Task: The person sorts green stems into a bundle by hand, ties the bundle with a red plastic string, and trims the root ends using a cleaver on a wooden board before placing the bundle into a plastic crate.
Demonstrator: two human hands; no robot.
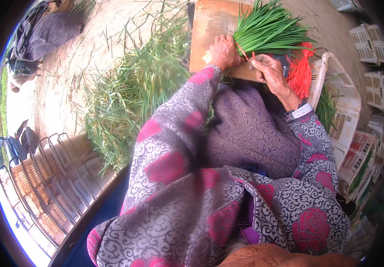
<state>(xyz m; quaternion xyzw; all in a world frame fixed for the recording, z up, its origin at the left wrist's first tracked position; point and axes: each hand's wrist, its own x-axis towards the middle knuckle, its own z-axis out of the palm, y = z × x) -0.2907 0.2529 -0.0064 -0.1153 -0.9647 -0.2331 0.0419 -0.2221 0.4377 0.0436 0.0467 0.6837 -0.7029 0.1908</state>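
A bundle of long green chives (270, 30) lies across a wooden board (210, 20) in front of me. My left hand (223, 52) is closed around its stem end, at the bundle's left. A thin red string (242, 50) runs round the stems beside that hand. My right hand (270, 72) pinches the string's end between thumb and fingers, just right of the left hand. The underside of the bundle and part of the string are hidden. Just right of my right hand hangs a bunch of loose red strings (299, 76).
A heap of loose green leaves (127, 91) covers the ground at left. White plastic crates (339, 111) stand close at right, with greens in one, and more crates are stacked beyond. Crates with wire handles (52, 171) line the lower left. A dark cloth-covered shape (52, 33) sits at far left.
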